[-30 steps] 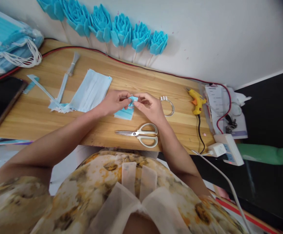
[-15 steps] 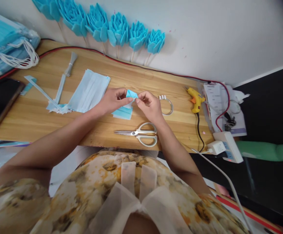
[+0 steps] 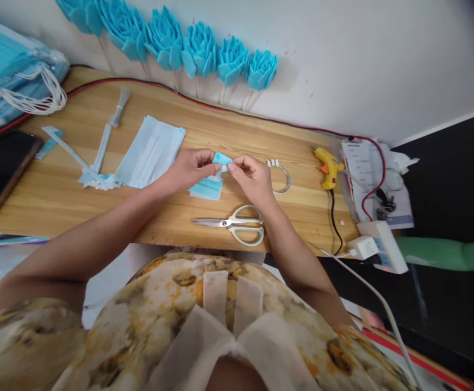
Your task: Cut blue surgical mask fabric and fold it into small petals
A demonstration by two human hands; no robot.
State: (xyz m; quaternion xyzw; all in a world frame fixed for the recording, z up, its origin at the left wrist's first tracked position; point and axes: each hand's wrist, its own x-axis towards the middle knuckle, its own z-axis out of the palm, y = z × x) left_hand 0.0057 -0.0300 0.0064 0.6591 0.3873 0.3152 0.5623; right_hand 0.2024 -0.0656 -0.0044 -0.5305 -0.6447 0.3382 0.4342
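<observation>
A small folded piece of blue face-mask fabric [image 3: 222,158] is pinched between both my hands above the wooden table. My left hand [image 3: 192,168] grips its left side with thumb and fingers, while my right hand [image 3: 252,175] pinches its right edge. Partly hidden under my hands lies a cut blue mask piece [image 3: 206,189]. To the left is a stack of pale blue mask sheets [image 3: 151,149]. Scissors [image 3: 232,222] with white handles lie in front of my hands, and a ring-shaped band with white tabs [image 3: 288,182] rests beside my right hand.
Blue fabric flowers [image 3: 199,50] on sticks lean along the wall. A yellow glue gun [image 3: 328,165] lies at right near a power strip [image 3: 391,247]. Cut strips [image 3: 100,152], a phone [image 3: 4,168] and bagged masks [image 3: 12,70] occupy the left. A red-black cable [image 3: 220,110] runs behind.
The fold of the small fabric piece looks flatter on top, and its peak sits slightly lower. Both hands have shifted only a little, keeping their pinch.
</observation>
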